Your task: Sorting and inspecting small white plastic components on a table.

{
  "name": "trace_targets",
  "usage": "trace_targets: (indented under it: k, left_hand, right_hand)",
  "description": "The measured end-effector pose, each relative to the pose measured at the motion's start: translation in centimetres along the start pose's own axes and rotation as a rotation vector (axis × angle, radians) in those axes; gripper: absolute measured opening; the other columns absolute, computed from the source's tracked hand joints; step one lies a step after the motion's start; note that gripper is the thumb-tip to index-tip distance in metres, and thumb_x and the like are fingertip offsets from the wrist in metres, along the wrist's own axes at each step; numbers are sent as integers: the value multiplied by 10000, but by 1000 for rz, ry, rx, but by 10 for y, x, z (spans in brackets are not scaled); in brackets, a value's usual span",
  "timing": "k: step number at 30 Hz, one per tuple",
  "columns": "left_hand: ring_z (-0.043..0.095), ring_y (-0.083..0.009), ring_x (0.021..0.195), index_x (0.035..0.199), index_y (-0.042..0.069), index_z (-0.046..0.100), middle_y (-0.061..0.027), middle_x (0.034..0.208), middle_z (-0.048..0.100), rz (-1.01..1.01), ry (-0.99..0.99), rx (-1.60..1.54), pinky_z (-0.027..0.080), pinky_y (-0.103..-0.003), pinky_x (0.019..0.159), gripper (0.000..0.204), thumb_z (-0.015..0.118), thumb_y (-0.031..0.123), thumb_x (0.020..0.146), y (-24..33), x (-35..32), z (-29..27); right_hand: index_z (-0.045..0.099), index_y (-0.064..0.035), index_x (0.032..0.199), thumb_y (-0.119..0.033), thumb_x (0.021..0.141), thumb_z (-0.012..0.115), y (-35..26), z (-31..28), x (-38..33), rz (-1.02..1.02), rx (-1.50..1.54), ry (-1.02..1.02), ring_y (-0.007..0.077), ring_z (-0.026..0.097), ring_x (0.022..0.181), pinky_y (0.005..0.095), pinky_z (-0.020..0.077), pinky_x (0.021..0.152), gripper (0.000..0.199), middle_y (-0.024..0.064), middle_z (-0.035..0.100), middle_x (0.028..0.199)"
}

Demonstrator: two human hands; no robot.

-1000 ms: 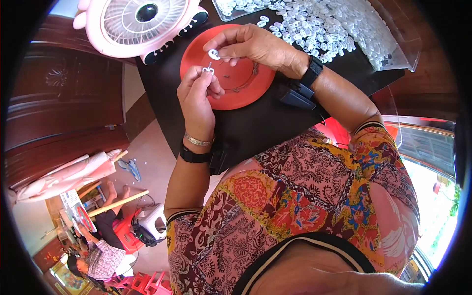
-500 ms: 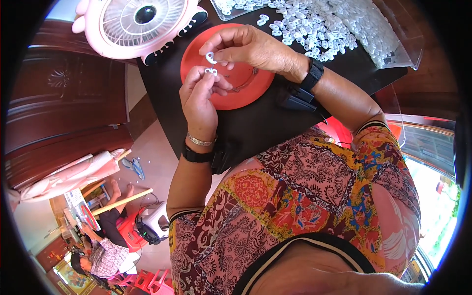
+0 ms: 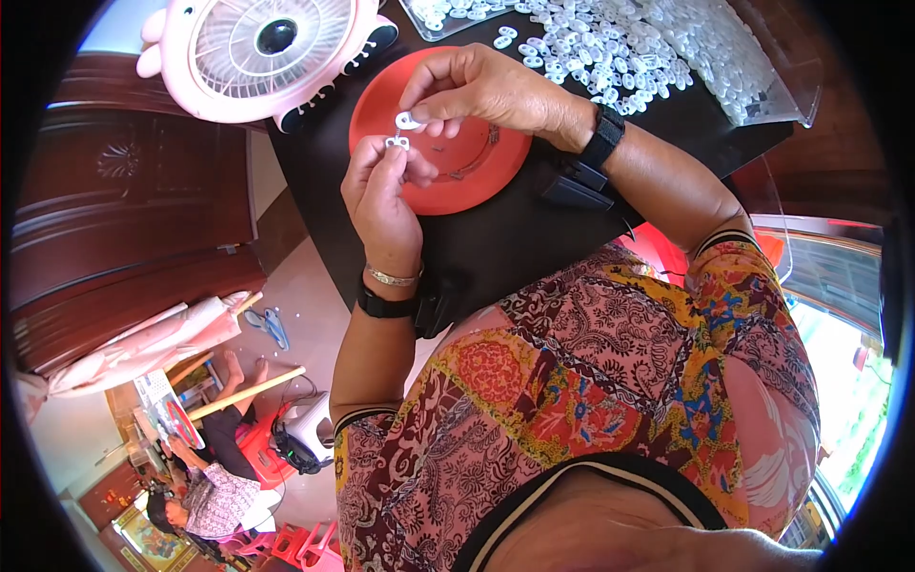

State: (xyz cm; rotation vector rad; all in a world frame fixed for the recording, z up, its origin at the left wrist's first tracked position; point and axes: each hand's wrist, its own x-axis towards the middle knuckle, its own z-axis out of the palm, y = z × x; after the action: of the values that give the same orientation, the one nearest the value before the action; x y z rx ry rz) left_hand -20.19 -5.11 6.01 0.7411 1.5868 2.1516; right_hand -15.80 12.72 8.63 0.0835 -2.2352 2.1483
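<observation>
Over a round red-orange tray, my two hands work close together. My left hand pinches a small white plastic piece with two holes between thumb and fingers. Just above it, my right hand grips a small white oval plastic piece with a hole. The two pieces nearly meet; a thin link seems to run between them, too small to make out. Some small dark bits lie on the tray.
A pink fan stands at the far left of the black table. White oval pieces are heaped at the far right, spilling from a clear bin. A clear tray holds more. Another person sits at lower left.
Both hands have shifted slightly left. The right-hand piece has turned and come down a little, nearer to the left-hand piece.
</observation>
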Motion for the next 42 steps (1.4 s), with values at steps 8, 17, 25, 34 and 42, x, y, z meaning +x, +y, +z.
trace_targets:
  k: [8, 17, 25, 34, 42]
  left_hand:
    - [455, -101, 550, 796, 24, 521, -17, 620, 474, -71, 30, 70, 335, -222, 525, 137, 478, 110, 893, 3, -1, -1]
    - [456, -63, 561, 802, 23, 542, 4, 627, 497, -59, 68, 79, 346, -202, 528, 133, 508, 108, 898, 0, 0, -3]
    - [456, -61, 566, 804, 24, 544, 6, 630, 499, -60, 71, 79, 346, -201, 530, 131, 509, 105, 902, 2, -1, -2]
    - [449, -63, 561, 789, 22, 540, 4, 628, 490, -72, 67, 66, 343, -201, 522, 130, 516, 92, 896, 3, -1, -1]
    - [460, -85, 546, 805, 16, 549, -11, 625, 490, -69, 63, 120, 340, -207, 516, 150, 502, 123, 899, 2, 0, 0]
  right_hand:
    - [653, -39, 1029, -167, 874, 662, -1, 1, 1, 32, 155, 66, 52, 633, 740, 168, 502, 656, 202, 17, 687, 886]
    - [666, -36, 984, -184, 846, 697, -1, 8, 0, 12, 157, 75, 53, 621, 734, 182, 503, 653, 204, 1, 668, 822]
    - [672, -37, 979, -172, 850, 691, 0, 9, 2, -29, 139, 89, 54, 623, 739, 197, 509, 663, 188, 4, 672, 830]
    - [668, -29, 999, -116, 869, 665, 1, 8, 1, -48, 62, 70, 50, 614, 734, 196, 512, 679, 157, 16, 673, 851]
    - [669, -22, 997, -104, 873, 658, 3, 10, 0, -61, 5, 41, 51, 610, 756, 201, 510, 696, 149, 10, 671, 868]
